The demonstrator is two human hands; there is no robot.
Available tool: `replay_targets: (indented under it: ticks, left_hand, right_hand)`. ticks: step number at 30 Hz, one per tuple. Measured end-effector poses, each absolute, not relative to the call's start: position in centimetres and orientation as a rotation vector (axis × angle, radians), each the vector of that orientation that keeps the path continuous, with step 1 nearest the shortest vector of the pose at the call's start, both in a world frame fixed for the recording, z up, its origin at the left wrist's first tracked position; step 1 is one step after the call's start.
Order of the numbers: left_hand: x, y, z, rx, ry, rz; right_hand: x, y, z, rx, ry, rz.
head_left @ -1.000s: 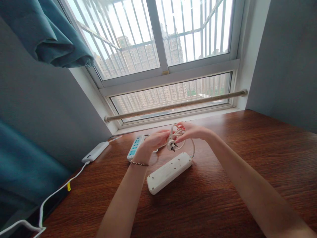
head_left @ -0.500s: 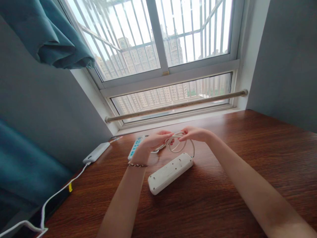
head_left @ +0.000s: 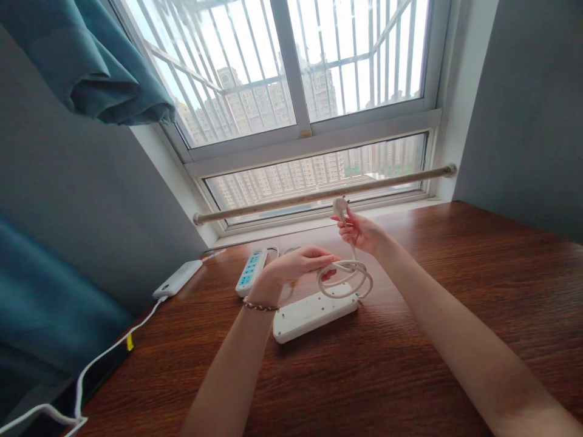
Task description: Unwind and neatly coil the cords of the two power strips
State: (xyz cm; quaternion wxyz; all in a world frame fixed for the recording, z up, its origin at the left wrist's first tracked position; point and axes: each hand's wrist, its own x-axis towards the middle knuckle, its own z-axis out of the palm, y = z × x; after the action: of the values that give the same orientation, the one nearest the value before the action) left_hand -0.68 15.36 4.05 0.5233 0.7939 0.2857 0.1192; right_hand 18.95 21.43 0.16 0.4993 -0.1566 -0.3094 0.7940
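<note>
Between thumb and fingers, my left hand (head_left: 305, 264) pinches a looped white power cord (head_left: 367, 280). My right hand (head_left: 359, 230) is raised farther back, closed on the plug (head_left: 339, 207) at the cord's end, its prongs pointing up and right. Under the coil lies a white power strip (head_left: 314, 314) on the brown wooden table, screw side up; the cord joins it at its right end. Behind my left wrist rests a second power strip (head_left: 251, 271) with blue sockets, partly covered by that hand.
At the table's left edge sits a white box-shaped device (head_left: 178, 280) with a white cable (head_left: 109, 351) trailing down. A metal rail (head_left: 319, 195) crosses in front of the barred window. A blue curtain (head_left: 100, 67) hangs at upper left.
My right hand has left the coil, moved up and back, and now holds the plug. My left hand shifted right with the coil. The white power strip has turned slightly.
</note>
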Motion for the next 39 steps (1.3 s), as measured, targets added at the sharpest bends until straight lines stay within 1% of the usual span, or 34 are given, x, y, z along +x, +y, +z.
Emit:
replay_targets:
  ticks: [4, 7, 12, 14, 17, 19, 22, 25, 27, 31, 36, 39]
  left_hand:
    - [-0.7, 16.0, 3.4, 1.753, 0.788, 0.462]
    - [-0.8, 16.5, 3.1, 1.684, 0.845, 0.53]
    - [-1.2, 17.0, 3.1, 1.627, 0.915, 0.624]
    - [-1.6, 17.3, 2.9, 1.621, 0.944, 0.64]
    - [-2.0, 17.9, 2.8, 1.636, 0.98, 0.646]
    - [-2.1, 18.0, 2.8, 1.665, 0.994, 0.64]
    - [-1.9, 17.7, 3.1, 1.721, 1.027, 0.629]
    - [-1.5, 17.1, 3.6, 1.804, 1.065, 0.61]
    - [-1.4, 16.6, 3.9, 1.874, 1.084, 0.58]
    - [-1.2, 16.3, 4.1, 1.991, 1.114, 0.531]
    - [-1.7, 17.3, 3.6, 2.091, 1.291, 0.675]
    - [-2.1, 17.9, 3.4, 2.214, 1.306, 0.632]
  right_hand:
    - [19.2, 21.1, 1.1, -0.252, -0.864, 1.611]
    - [18.8, 20.1, 1.8, -0.252, -1.181, 1.415]
    - [18.5, 17.9, 3.6, -0.467, -2.047, 1.066]
    - [18.6, 17.3, 4.1, -0.557, -2.278, 0.977]
    - [18.2, 17.0, 4.0, -0.72, -2.482, 0.804]
    - [17.6, 17.1, 3.4, -0.908, -2.478, 0.661]
    - [16.8, 17.4, 2.4, -1.114, -2.321, 0.487]
    - [16.3, 17.4, 2.2, -1.06, -2.43, 0.46]
    - [16.1, 17.2, 2.4, -1.115, -2.553, 0.415]
    - [16.1, 16.9, 2.8, -1.376, -2.546, 0.08]
    - [15.9, 17.0, 2.4, -1.349, -2.525, -0.221]
    - [15.7, 17.2, 2.0, -1.372, -2.492, -0.336]
